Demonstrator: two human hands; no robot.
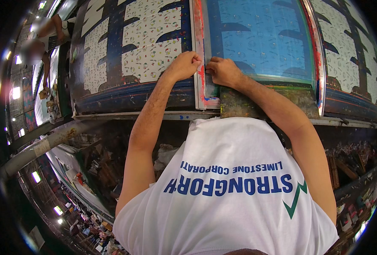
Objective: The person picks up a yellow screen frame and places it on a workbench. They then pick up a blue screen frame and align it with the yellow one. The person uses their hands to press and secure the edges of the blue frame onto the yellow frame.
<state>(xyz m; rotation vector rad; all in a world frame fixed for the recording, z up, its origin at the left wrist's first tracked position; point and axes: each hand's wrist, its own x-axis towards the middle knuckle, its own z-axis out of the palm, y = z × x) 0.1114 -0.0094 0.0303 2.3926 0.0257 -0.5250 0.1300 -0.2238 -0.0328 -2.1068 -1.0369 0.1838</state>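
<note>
A screen-printing frame (200, 87) with pale, red-smeared rails lies on the long table. Its blue mesh (263, 51) lets printed cloth pieces show through. Over the frame's left rail, my left hand (183, 66) is closed, its fingertips pinched together. Just across that rail, at the left border of the mesh, my right hand (223, 72) is also closed in a pinch. A small gap parts the two hands. Whatever the fingers hold, if anything, is too small to make out. Below my right wrist is a dark, paint-stained board (265, 102) at the frame's near end.
White pieces with a small coloured print (152, 46) lie left of the frame, and more patterned pieces (339, 51) lie right. The table's metal edge rail (154, 115) runs in front of me. A thick pipe (44, 146) is at lower left. Other people (52, 32) stand far left.
</note>
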